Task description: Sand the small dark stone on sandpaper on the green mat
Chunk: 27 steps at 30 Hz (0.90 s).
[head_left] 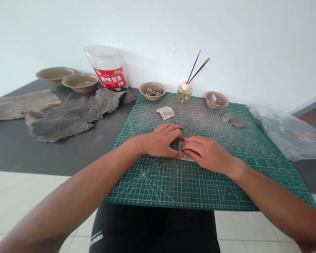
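Observation:
A small pale, speckled piece (187,158), like leather or paper, lies on the green cutting mat (158,189). My left hand (162,140) rests flat with fingers stretched out; its thumb and index finger are apart and touch the left edge of that piece. From the right, my right hand (204,151) has its fingers pressed together over the same piece. A dark spot shows at its fingertips, but what they hold, if anything, is hidden. Farther back on the mat lies a whitish square scrap (165,112).
Behind stand a bowl of small dark chunks (152,91), a reed diffuser (184,93) and a bowl with scraps (217,100). Grey and brown scraps (237,122) lie right, near a plastic bag (287,130). Left are furry hide (76,114), a tub (107,70) and bowls (80,84).

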### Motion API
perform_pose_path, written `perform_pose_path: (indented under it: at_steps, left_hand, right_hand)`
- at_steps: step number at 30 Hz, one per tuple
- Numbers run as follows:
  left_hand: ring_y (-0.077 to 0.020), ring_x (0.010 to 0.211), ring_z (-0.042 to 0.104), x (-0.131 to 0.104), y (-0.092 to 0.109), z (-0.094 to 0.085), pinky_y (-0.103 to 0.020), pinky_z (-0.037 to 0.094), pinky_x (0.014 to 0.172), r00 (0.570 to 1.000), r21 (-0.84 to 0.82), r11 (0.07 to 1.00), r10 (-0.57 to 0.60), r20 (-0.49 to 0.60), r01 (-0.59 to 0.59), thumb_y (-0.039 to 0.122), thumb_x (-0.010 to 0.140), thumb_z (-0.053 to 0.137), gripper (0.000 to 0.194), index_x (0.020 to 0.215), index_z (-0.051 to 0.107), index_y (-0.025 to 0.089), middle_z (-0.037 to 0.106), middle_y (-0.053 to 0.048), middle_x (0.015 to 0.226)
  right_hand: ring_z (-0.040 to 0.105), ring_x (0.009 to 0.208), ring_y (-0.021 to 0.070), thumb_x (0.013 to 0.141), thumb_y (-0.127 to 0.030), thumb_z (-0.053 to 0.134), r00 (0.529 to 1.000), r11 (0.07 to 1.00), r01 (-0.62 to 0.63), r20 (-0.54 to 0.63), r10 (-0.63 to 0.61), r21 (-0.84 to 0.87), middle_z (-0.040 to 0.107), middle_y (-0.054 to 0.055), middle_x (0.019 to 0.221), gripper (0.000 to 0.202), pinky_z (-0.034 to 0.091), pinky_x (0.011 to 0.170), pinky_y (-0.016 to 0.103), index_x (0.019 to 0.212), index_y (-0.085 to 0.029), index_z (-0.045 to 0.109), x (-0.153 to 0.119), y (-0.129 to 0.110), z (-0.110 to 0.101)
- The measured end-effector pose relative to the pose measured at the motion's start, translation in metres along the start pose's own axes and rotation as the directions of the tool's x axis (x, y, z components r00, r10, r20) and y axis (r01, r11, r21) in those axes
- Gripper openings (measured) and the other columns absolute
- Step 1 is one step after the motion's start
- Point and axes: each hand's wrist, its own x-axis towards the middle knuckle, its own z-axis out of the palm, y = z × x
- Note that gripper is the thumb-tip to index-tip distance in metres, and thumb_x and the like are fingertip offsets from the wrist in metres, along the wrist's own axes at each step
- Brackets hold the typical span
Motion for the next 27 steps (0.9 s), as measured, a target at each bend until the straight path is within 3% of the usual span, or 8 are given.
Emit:
perform_pose_path:
  at_steps: [4, 9, 14, 19, 24, 27]
  left_hand:
    - [-0.0305, 0.148, 0.022, 0.000, -0.001, 0.001, -0.048, 0.021, 0.118, 1.000, 0.010, 1.000, 0.002, -0.006, -0.002, 0.060, 0.084, 0.067, 0.057, 0.128, 0.055, 0.026, 0.034, -0.010, 0.156]
    - [-0.0317, 0.148, 0.021, -0.001, 0.000, 0.000, -0.050, 0.021, 0.118, 1.000, 0.001, 1.000, 0.007, 0.002, -0.007, 0.061, 0.084, 0.067, 0.059, 0.130, 0.055, 0.026, 0.034, -0.010, 0.157]
    - [-0.0328, 0.148, 0.023, -0.002, 0.003, -0.001, -0.050, 0.022, 0.118, 1.000, 0.011, 1.000, -0.007, -0.005, 0.007, 0.058, 0.085, 0.068, 0.056, 0.128, 0.056, 0.025, 0.035, -0.010, 0.156]
    - [-0.0327, 0.147, 0.025, -0.001, 0.002, -0.001, -0.050, 0.024, 0.117, 1.000, 0.011, 1.000, 0.002, -0.005, -0.002, 0.058, 0.085, 0.068, 0.055, 0.128, 0.056, 0.025, 0.036, -0.011, 0.156]
    - [-0.0312, 0.148, 0.024, 0.001, -0.001, 0.001, -0.049, 0.022, 0.117, 1.000, 0.022, 1.000, 0.007, 0.001, -0.007, 0.060, 0.085, 0.066, 0.057, 0.129, 0.054, 0.026, 0.034, -0.010, 0.157]
    - [-0.0316, 0.148, 0.023, 0.000, 0.000, 0.000, -0.048, 0.022, 0.117, 1.000, 0.019, 1.000, -0.004, 0.013, 0.004, 0.061, 0.084, 0.067, 0.057, 0.128, 0.055, 0.026, 0.034, -0.011, 0.157]
  right_hand:
    - [0.066, 0.099, 0.0231, 0.098, -0.022, 0.053, 0.996, 0.996, -0.084, -0.007, 0.084, -0.042, 0.072, 0.008, 0.106, 0.015, 0.053, 0.087, 0.040, 0.100, -0.021, 0.068, 0.002, 0.004, -0.006]
    - [0.066, 0.099, 0.0206, 0.098, -0.025, 0.053, 0.993, 0.999, 0.047, 0.104, -0.049, 0.027, 0.071, 0.006, 0.110, 0.015, 0.053, 0.087, 0.036, 0.100, -0.023, 0.068, -0.001, 0.006, -0.009]
    - [0.066, 0.098, 0.0232, 0.097, -0.023, 0.054, 0.998, 0.998, -0.054, 0.015, 0.054, -0.026, 0.070, 0.007, 0.105, 0.015, 0.053, 0.087, 0.039, 0.101, -0.023, 0.069, 0.001, 0.012, -0.009]
    - [0.066, 0.097, 0.0213, 0.096, -0.025, 0.057, 0.998, 0.999, -0.001, 0.067, -0.003, 0.054, 0.070, 0.006, 0.108, 0.013, 0.053, 0.086, 0.036, 0.099, -0.025, 0.069, -0.001, 0.011, -0.007]
    - [0.066, 0.092, 0.0215, 0.096, -0.022, 0.055, 0.989, 0.989, -0.143, 0.016, 0.144, -0.046, 0.070, 0.006, 0.103, 0.014, 0.051, 0.082, 0.037, 0.099, -0.023, 0.068, -0.001, 0.011, -0.011]
    - [0.066, 0.093, 0.0197, 0.095, -0.023, 0.057, 0.992, 0.996, -0.071, 0.104, 0.065, 0.054, 0.070, 0.004, 0.103, 0.011, 0.051, 0.083, 0.035, 0.097, -0.023, 0.068, -0.003, 0.011, -0.015]
